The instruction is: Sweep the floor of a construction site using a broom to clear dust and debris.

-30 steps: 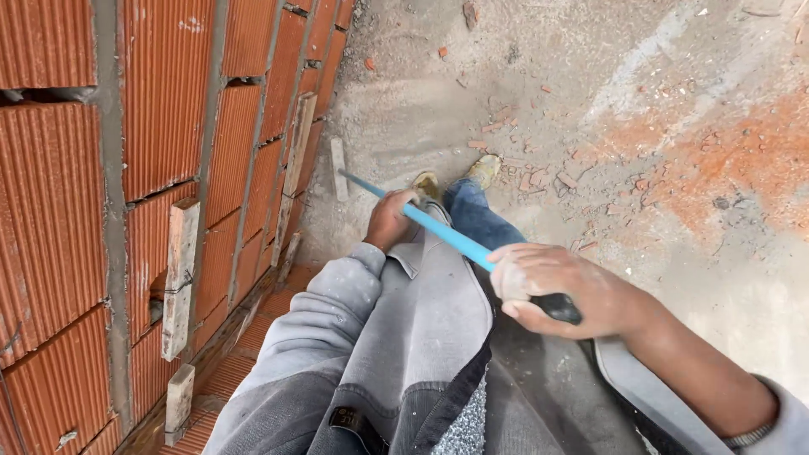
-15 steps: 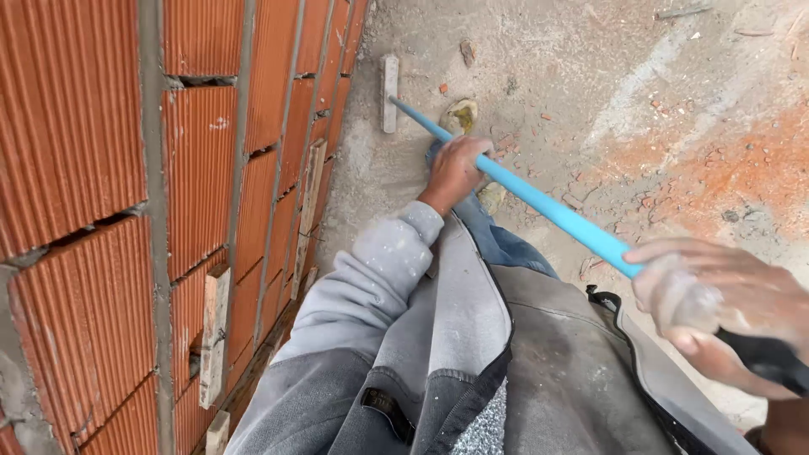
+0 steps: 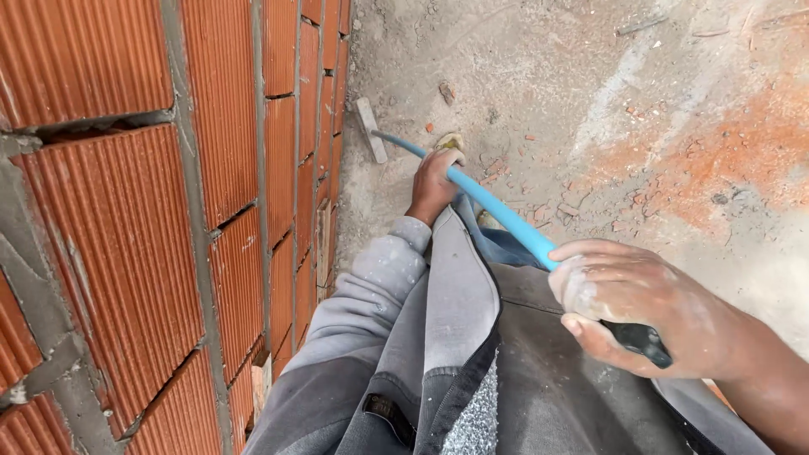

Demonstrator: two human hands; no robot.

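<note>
Since half a second ago the right hand [image 3: 640,312] has come lower and nearer the camera, and the tool head has slid closer to the wall. One red brick wall [image 3: 168,211] fills the left side. Beside it, one left hand [image 3: 434,185] is closed around the middle of the single blue handle [image 3: 497,211], whose flat head [image 3: 371,131] rests on the dusty floor [image 3: 590,101] at the wall's foot. At right, the right hand wraps fully around the handle's black end grip [image 3: 645,341].
</note>
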